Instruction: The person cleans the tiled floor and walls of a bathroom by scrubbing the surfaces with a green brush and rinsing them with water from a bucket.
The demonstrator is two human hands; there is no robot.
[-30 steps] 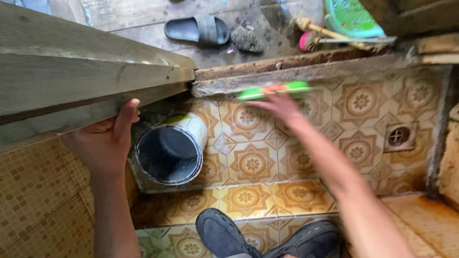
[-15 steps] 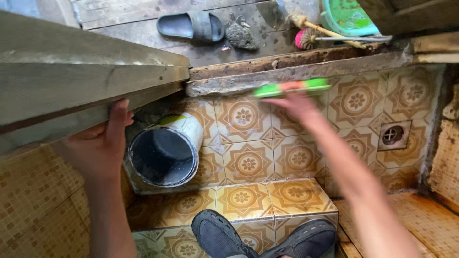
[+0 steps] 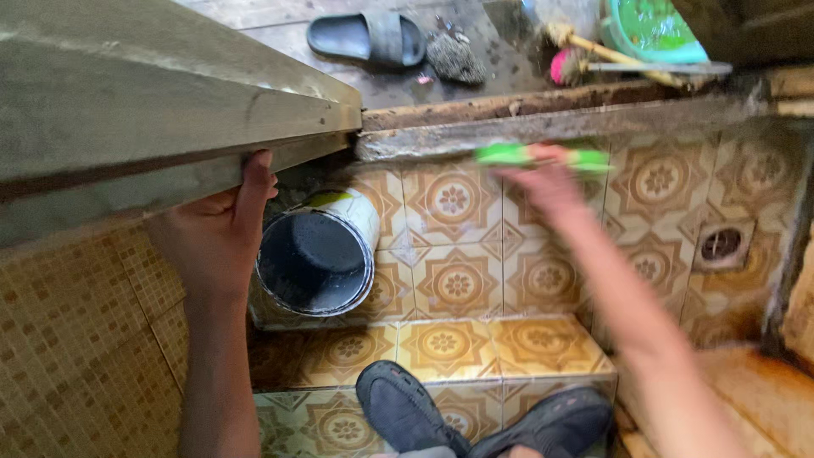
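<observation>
In the head view, the right hand reaches out to the far edge of the patterned tile floor, its grip closed around a green and orange scrub brush. The brush lies lengthwise against the foot of the rough concrete sill that borders the floor's far edge; hand and brush are both blurred.

The left hand is at the left edge of the floor, gripping the lower edge of a grey wooden board, with the thumb pointing up along the wood and the fingers hidden behind it. Just right of this hand an empty dark can with a white and yellow outside lies on its side, its open mouth facing the camera.

Near the floor's right edge sits a round floor drain. At the near edge two dark shoes stand on the tiles. Beyond the sill lie a dark slipper, a pink-tipped brush on a stick and a green basin.
</observation>
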